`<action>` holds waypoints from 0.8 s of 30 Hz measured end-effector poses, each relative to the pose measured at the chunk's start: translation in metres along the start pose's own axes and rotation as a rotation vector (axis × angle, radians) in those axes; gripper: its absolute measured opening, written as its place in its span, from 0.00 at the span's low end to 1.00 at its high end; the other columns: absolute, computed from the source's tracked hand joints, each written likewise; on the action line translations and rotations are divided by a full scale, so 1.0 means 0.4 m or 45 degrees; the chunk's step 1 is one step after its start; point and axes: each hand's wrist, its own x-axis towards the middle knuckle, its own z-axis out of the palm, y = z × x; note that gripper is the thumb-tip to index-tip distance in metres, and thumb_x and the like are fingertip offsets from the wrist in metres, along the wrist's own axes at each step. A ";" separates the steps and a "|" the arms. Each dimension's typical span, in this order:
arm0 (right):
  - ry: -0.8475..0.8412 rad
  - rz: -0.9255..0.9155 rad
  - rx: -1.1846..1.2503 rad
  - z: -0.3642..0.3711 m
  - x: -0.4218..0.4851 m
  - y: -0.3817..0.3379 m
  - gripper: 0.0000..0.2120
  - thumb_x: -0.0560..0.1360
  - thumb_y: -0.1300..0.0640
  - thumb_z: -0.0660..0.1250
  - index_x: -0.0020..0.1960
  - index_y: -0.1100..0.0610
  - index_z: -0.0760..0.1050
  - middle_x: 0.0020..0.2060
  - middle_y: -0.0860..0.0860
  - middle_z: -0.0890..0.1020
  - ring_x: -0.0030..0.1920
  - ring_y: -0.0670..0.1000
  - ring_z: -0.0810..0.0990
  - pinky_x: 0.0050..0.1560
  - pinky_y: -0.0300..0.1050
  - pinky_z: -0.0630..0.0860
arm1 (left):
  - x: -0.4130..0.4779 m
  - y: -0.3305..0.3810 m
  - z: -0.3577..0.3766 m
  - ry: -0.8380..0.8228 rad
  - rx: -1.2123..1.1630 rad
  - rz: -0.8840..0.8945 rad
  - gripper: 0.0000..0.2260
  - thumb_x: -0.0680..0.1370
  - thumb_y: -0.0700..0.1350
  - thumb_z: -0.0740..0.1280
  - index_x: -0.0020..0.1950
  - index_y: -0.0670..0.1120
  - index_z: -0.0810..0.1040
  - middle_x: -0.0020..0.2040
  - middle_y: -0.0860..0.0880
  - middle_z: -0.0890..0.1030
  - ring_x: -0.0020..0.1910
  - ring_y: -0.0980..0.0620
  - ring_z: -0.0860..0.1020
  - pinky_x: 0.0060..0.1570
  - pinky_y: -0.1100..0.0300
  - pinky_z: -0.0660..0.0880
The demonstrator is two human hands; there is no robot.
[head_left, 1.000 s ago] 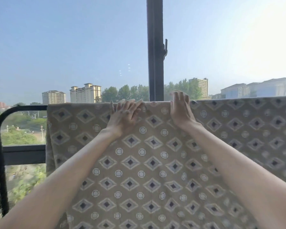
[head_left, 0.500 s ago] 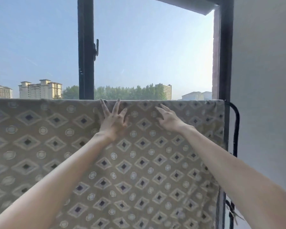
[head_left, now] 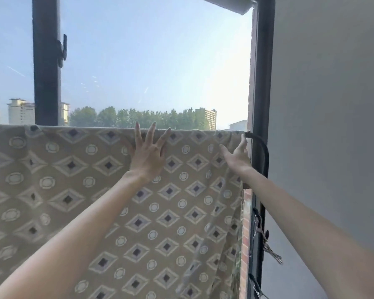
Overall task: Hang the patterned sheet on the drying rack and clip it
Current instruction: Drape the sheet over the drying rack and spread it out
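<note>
The patterned sheet (head_left: 69,190), tan with diamonds and circles, hangs over the top bar of the black drying rack (head_left: 261,147) outside the window. My left hand (head_left: 148,152) lies flat on the sheet just below the bar, fingers spread and straight, tips reaching the top edge. My right hand (head_left: 236,155) is at the sheet's right end, fingers extended toward the rack's curved corner, touching the bunched cloth there. Metal clips (head_left: 266,240) hang on the rack's right upright, below my right forearm.
A black window mullion (head_left: 45,61) with a latch stands at the left. The window frame (head_left: 262,83) and a grey wall (head_left: 333,104) close the right side. A strip of brick (head_left: 245,234) shows beside the frame. Buildings and trees lie beyond.
The view swung right along the rack to its right end. Both hands slid right along the sheet's top; my right hand now reaches the rack's corner, and the sheet's right edge has bunched.
</note>
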 end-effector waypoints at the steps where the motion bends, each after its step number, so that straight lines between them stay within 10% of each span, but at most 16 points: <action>1: -0.004 0.011 0.047 -0.003 0.008 0.010 0.43 0.74 0.36 0.61 0.74 0.42 0.34 0.76 0.59 0.53 0.68 0.65 0.67 0.60 0.60 0.72 | 0.009 0.013 0.015 0.019 0.012 0.021 0.22 0.82 0.54 0.49 0.76 0.61 0.48 0.77 0.51 0.40 0.71 0.41 0.27 0.66 0.42 0.36; 7: 0.026 -0.200 0.362 -0.011 0.051 0.062 0.42 0.72 0.43 0.69 0.72 0.50 0.43 0.57 0.52 0.72 0.43 0.49 0.78 0.38 0.39 0.74 | 0.078 0.031 0.108 0.135 0.177 0.100 0.22 0.80 0.58 0.41 0.75 0.62 0.51 0.76 0.46 0.55 0.75 0.38 0.40 0.66 0.28 0.42; 10: -0.114 -0.304 0.392 -0.024 0.078 0.067 0.33 0.75 0.47 0.67 0.70 0.48 0.49 0.56 0.56 0.77 0.45 0.54 0.82 0.41 0.46 0.80 | 0.106 0.038 0.131 0.147 0.203 0.100 0.21 0.81 0.58 0.39 0.74 0.63 0.51 0.74 0.46 0.62 0.76 0.40 0.47 0.66 0.27 0.41; 14: 0.044 -0.534 0.401 -0.041 0.095 0.019 0.17 0.80 0.53 0.60 0.68 0.53 0.63 0.45 0.39 0.75 0.38 0.37 0.80 0.35 0.30 0.77 | 0.109 0.079 0.101 0.337 0.280 0.028 0.19 0.82 0.57 0.46 0.65 0.58 0.71 0.67 0.47 0.71 0.71 0.40 0.61 0.67 0.33 0.35; 19: 0.247 -0.646 0.527 -0.080 0.126 -0.072 0.11 0.80 0.63 0.57 0.62 0.58 0.70 0.50 0.60 0.78 0.40 0.56 0.75 0.47 0.52 0.74 | 0.142 0.102 -0.015 0.262 0.131 0.055 0.22 0.78 0.61 0.54 0.52 0.48 0.81 0.41 0.49 0.81 0.47 0.50 0.76 0.65 0.42 0.60; 22: 0.298 -0.666 0.508 -0.097 0.157 -0.106 0.10 0.80 0.63 0.57 0.60 0.60 0.71 0.55 0.65 0.76 0.51 0.62 0.73 0.50 0.49 0.70 | 0.173 0.078 -0.083 -0.123 -0.182 0.169 0.21 0.75 0.63 0.59 0.50 0.48 0.81 0.31 0.50 0.79 0.27 0.55 0.74 0.41 0.53 0.76; 24: 0.297 -0.666 0.498 -0.100 0.176 -0.119 0.10 0.80 0.63 0.57 0.60 0.59 0.71 0.56 0.66 0.75 0.47 0.64 0.73 0.50 0.50 0.71 | 0.186 0.057 -0.096 -0.210 -0.240 0.247 0.22 0.74 0.62 0.62 0.42 0.43 0.81 0.28 0.50 0.77 0.24 0.52 0.70 0.28 0.60 0.68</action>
